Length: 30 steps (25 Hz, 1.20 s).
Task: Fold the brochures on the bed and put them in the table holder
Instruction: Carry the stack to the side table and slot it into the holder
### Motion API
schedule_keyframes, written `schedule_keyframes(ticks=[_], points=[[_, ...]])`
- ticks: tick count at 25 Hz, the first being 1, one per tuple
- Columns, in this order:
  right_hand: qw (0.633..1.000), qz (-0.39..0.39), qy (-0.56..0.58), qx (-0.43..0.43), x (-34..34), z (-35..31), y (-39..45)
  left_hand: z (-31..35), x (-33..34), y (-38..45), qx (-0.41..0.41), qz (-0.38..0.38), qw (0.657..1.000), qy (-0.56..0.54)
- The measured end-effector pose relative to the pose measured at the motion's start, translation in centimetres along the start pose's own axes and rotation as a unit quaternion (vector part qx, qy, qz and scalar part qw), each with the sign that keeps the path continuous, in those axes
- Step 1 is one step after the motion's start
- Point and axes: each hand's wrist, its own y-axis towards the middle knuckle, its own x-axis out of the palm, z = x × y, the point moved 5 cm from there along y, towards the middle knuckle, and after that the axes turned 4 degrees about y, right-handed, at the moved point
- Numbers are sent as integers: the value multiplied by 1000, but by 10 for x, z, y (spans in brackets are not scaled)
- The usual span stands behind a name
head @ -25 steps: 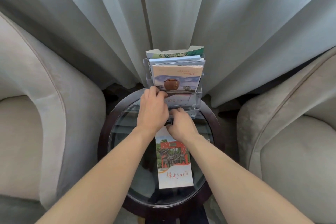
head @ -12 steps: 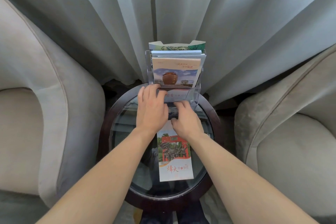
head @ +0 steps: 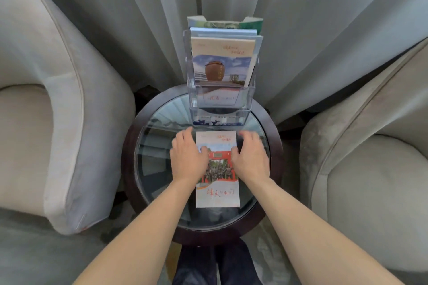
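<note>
So the folded brochure [head: 217,169] is lying flat on the glass top of the round table [head: 159,192], pretty much in the middle, long side running from the near edge toward the far edge. Cover shows a red gate with a group of figures under it and some red lettering lower down.

Both hands are on it. The left hand [head: 187,157] sits along the brochure's left edge, thumb over onto the cover, the other fingers pointing toward the far edge beside the paper. The right hand [head: 251,157] mirrors that on the right edge, thumb on the cover too. Looks like each one is pinching its edge of the brochure, though I can't see what the fingers are doing underneath.

Just past the brochure's far end, at the far edge of the table, stands the clear plastic holder [head: 222,99]. It's tiered: the back pockets are stuffed with upright brochures, the front-most of those showing a big brown jar [head: 215,70], and a lower front pocket has another one behind the plastic.

Either side of the table there's a pale armchair, one on the left [head: 58,99] and one on the right [head: 370,169], and grey curtains [head: 139,18] hang behind everything.
</note>
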Motion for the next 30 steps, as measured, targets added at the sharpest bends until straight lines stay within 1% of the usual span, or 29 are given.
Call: schedule_keyframes(ticks=[2, 3, 5, 7, 11, 13, 15, 17, 19, 21, 24, 30], points=[[998, -38, 26, 53, 22, 15, -11, -16, 25, -12, -67, -54, 995, -49], [997, -37, 37, 59, 28, 18, -14, -20, 34, -17, -86, -63, 992, -65], [996, -21, 60, 58, 34, 19, -16, -22, 43, -24, -100, -50, 991, -78], [993, -13, 88, 79, 35, 18, -14, -21, 47, -26, -104, -30, 991, -78], [988, -12, 113, 102, 35, 17, -11, -14, 51, -25, -77, -25, 992, -94], [987, -13, 120, 105, 37, 15, -10, -11, 52, -22, -79, -26, 991, -106], [985, -20, 129, 114, 38, 15, -9, -12, 52, -20, -107, -22, 986, -122], [978, -30, 143, 146, 37, 19, -6, -18, 52, -16, -162, -28, 975, -149], [973, -49, 142, 177, 37, 24, -3, -20, 48, -13, -192, -26, 966, -174], [973, -57, 130, 179, 35, 24, 0, -14, 40, -10, -190, -6, 966, -176], [973, -31, 140, 182, 22, 15, 3, 0, 23, -7, -160, 20, 971, -175], [981, 74, 129, 126, -47, -32, 21, 47, -43, 9, -45, 84, 977, -193]])
